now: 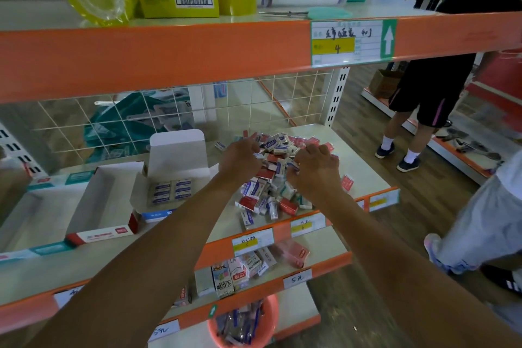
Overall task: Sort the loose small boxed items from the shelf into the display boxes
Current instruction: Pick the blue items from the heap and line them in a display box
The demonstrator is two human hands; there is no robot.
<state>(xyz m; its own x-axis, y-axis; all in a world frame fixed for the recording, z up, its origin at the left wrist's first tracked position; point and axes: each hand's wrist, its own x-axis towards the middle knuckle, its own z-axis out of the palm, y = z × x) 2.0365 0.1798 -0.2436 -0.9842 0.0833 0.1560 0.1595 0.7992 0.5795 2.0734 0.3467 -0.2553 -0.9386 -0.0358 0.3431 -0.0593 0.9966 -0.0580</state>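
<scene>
A heap of loose small boxes, some red, some white with blue labels, lies on the right part of the middle shelf. My left hand and my right hand both reach into the heap with curled fingers, each pinching small boxes. An open white display box stands to the left of the heap and holds several blue-labelled boxes in two rows. Further left lies a long empty red-and-white display box.
An orange beam of the upper shelf runs just above the work area, with yellow packages on top. A wire grid backs the shelf. Lower shelves hold more boxed goods and a pink basket. People stand in the aisle at right.
</scene>
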